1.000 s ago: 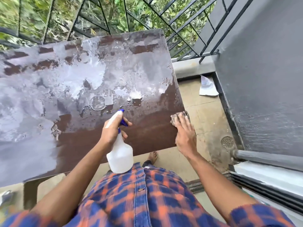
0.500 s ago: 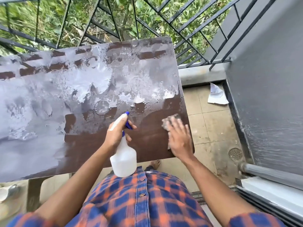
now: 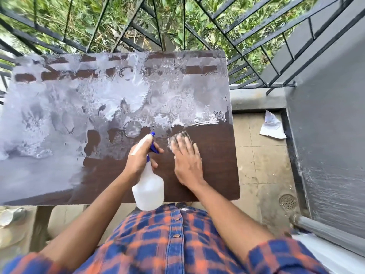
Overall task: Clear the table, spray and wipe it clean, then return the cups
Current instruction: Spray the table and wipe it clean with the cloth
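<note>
Brown surface (image 3: 209, 155), wet and foamy white over its far and left parts, bare at the near right, stood against a black railing (image 3: 239, 38) on a tiled balcony, with a grey wall (image 3: 325, 115) at right. The left hand (image 3: 138, 161), fingers curled, grasped a white spray bottle (image 3: 148, 188) over the near edge. The right hand (image 3: 187, 161) pressed flat, fingers straight, on a cloth (image 3: 176, 137). Print on the floor paper (image 3: 272, 125) was unreadable.

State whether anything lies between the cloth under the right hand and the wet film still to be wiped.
Straight ahead, nothing visible: the cloth under the right hand borders the wet film. Leftward, the left hand holding the spray bottle intervenes.
</note>
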A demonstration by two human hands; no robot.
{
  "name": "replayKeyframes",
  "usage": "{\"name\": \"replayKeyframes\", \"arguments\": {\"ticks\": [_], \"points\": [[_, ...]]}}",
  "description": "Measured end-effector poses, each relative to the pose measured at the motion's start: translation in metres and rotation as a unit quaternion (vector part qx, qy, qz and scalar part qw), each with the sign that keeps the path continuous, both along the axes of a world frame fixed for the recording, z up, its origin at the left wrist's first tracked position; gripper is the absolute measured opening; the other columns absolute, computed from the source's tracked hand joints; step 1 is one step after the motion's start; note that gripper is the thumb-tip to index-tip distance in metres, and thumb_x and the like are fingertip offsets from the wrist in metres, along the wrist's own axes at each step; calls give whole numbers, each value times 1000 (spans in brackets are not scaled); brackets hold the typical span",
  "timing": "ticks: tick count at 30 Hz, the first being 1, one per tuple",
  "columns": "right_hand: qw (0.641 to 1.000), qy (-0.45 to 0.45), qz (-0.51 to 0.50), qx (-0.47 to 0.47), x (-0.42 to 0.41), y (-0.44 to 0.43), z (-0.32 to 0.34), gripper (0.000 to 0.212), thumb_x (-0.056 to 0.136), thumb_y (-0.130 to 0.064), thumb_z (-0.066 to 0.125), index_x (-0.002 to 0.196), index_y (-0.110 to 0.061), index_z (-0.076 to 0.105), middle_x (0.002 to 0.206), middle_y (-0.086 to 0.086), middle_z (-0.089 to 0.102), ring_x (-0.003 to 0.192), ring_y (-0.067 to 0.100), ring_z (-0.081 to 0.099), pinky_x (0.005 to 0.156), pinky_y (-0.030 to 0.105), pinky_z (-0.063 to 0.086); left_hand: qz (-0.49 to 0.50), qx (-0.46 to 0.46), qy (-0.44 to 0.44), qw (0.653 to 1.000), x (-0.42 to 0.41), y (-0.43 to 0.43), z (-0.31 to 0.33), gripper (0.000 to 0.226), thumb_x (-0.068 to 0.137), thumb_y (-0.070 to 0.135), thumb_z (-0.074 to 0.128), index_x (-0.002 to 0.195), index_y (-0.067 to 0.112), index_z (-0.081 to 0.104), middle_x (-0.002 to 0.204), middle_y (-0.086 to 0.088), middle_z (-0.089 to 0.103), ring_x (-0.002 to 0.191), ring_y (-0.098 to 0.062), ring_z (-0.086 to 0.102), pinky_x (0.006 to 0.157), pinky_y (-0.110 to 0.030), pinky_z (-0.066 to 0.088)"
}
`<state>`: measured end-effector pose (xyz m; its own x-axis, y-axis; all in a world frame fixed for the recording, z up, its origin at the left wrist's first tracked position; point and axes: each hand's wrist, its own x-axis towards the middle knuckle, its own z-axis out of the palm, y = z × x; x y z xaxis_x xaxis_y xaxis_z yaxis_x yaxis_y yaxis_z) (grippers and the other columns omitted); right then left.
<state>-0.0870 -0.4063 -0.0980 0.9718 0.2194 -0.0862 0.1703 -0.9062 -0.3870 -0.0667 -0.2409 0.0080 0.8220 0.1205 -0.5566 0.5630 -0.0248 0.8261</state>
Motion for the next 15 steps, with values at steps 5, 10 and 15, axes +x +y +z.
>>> {"name": "replayKeyframes", "arguments": {"ticks": [5, 10, 15], "points": [[997, 4, -77, -14, -11, -88, -4, 59, 99, -28, 42, 157, -30, 32, 166, -3, 25, 153, 25, 23, 120, 56, 22, 16, -16, 2, 1000, 2, 2, 7, 45, 108, 37, 42, 88, 1, 61, 94, -21, 73, 38, -23, 51, 44, -27, 46], [973, 12, -228, -32, 66, -122, -7, 58, 101, -20, 45, 158, -25, 31, 168, 6, 20, 154, 29, 17, 121, 58, 20, 42, -26, 6, 999, 5, 3, 13, 43, 108, 35, 42, 86, 3, 60, 89, -17, 73, 37, -22, 50, 43, -26, 45], [981, 44, -188, -35, 125, -50, 3, 66, 100, -23, 46, 160, -27, 20, 169, 3, 12, 156, 28, 7, 125, 52, 9, 44, -22, 12, 999, 5, 6, 13, 45, 107, 40, 43, 86, 5, 62, 92, -14, 75, 39, -25, 50, 48, -27, 45]]}}
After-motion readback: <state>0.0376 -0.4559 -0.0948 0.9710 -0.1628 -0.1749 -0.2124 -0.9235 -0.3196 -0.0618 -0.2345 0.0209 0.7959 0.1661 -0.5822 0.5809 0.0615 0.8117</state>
